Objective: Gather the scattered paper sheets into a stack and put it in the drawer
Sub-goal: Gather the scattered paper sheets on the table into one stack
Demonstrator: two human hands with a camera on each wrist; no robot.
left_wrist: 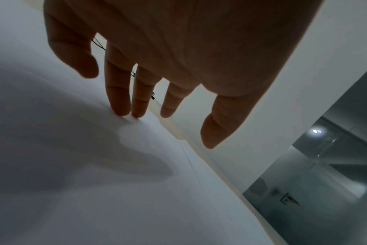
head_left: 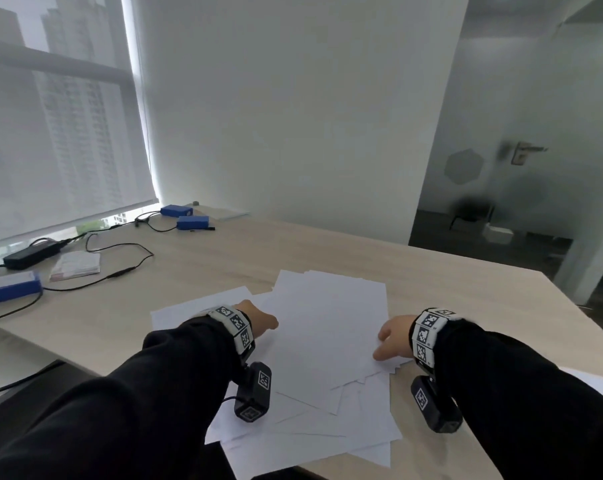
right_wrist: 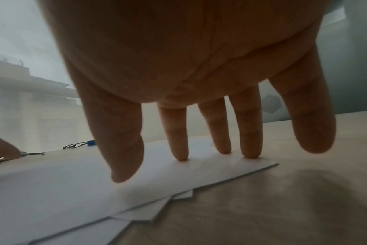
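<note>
Pressing down on the left edge, the left hand (head_left: 260, 318) has straight fingers (left_wrist: 118, 99) on the loose pile of paper sheets (head_left: 327, 327) on the wooden desk (head_left: 203, 268); right hand (head_left: 393, 336), fingers (right_wrist: 249, 132) extended, touches its right edge.

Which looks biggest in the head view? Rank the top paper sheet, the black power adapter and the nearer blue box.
1. Top paper sheet, by far.
2. Black power adapter.
3. Nearer blue box. It lies farther from the camera than the adapter, so their true order is unsure.
</note>
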